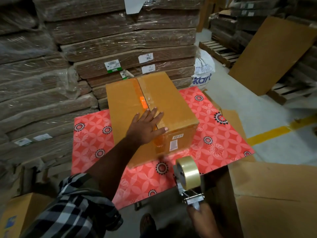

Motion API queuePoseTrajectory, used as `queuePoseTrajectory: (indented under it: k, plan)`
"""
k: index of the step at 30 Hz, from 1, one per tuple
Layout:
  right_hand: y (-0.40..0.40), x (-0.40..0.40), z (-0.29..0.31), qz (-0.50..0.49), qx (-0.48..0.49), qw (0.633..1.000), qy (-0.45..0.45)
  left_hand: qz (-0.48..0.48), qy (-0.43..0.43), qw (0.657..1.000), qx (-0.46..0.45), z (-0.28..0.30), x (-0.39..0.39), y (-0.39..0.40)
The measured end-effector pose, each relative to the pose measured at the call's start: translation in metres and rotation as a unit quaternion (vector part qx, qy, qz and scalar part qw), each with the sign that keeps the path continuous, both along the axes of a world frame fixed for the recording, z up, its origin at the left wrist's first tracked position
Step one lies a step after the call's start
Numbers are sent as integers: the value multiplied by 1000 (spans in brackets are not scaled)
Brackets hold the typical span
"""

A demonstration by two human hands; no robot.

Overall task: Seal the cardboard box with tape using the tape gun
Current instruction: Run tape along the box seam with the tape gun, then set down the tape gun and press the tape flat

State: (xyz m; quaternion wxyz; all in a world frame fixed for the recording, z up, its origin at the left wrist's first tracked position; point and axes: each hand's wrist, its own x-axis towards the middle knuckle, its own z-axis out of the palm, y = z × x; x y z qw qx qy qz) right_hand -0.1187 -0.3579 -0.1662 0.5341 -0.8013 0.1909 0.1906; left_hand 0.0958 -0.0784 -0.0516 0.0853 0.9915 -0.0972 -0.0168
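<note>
Right hand (203,216) at 5 o'clock is gripping tape gun (187,177); left hand (145,125), fingers spread flat, is pressing taped cardboard box (171,103) at centre.

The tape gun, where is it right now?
In the head view the tape gun is at lower right, gripped by the right hand, off the near corner of the cardboard box.

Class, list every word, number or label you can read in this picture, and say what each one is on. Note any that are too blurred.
"kart": blue letters on the white plastic sack, start of the word hidden.
"18-03-2026", seen upside down, last digits uncertain: small white sticker on the brown cardboard box.
Handwritten white slips on the wrapped cardboard stacks: unreadable.
Green-edged barcode label: too small.
</note>
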Motion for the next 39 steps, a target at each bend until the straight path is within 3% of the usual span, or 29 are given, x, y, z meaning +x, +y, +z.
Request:
queuePoseTrajectory:
  k: [9, 16, 21, 24, 31, 39]
  plan:
    - [-19, 20, -14, -39, 61, 997, 14, -1, 8, 1000, -3, 1, -2, -1]
    - [-23, 35, 16, -68, 80, 994, -5, -1, 16, 1000, -4, 4, -5, -2]
    - [-43, 54, 42, -81, -44, 988, -121, -4, 13, 1000, -4, 6, -6, -2]
    - [-56, 85, 54, -92, -129, 977, -145, -4, 8, 1000, -9, 6, -7, -2]
    - [-76, 146, 54, -79, -271, 949, -139, -1, -13, 1000, -10, -1, -7, 0]
    - [-96, 202, 47, -85, -335, 931, -121, -6, -30, 1000, -5, -3, -2, 0]
